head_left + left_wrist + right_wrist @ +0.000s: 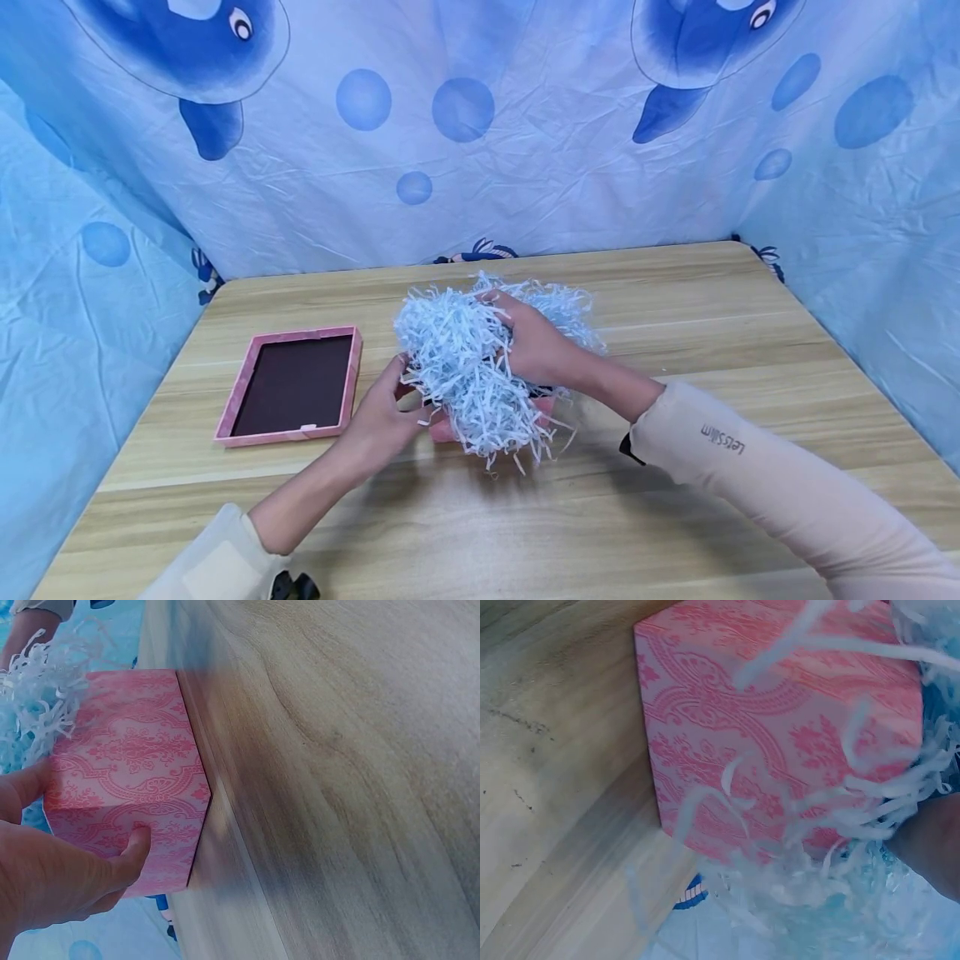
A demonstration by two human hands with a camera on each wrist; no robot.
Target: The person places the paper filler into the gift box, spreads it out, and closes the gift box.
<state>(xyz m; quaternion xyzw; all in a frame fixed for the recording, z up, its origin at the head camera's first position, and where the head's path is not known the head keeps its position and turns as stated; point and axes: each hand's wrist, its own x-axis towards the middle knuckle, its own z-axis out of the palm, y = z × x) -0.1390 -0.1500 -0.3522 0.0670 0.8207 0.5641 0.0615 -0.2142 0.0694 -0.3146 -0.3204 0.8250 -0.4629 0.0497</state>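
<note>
Pale blue shredded paper (450, 333) heaps over a pink box (135, 742) near the middle of the worktop (697, 350), strands spilling down the wall that faces the person. The right hand (536, 337) comes in from the right with its back upward and the wrist low over the pile; the thumb and forefinger curl around a clump of the paper. The fingertips are buried in the strands, so how tightly they press cannot be told. The right forearm runs in a long slant from the lower right corner, in a cream sleeve (780, 475) with dark lettering.

At the box's left end, the left hand (382, 421) grips the corner: the thumb lies at the upper edge, well apart from the other fingers, one of which presses its tip against the patterned outside wall. The left forearm angles up from the lower left, bare between hand and cuff (225, 558), with a black fitting (294, 586) beside that cuff.

To the left of the box, apart from both hands, a shallow pink-rimmed tray (285, 435) lies flat, dark inside. Behind the worktop hangs a blue curtain (540, 200) printed with whales and round spots.
</note>
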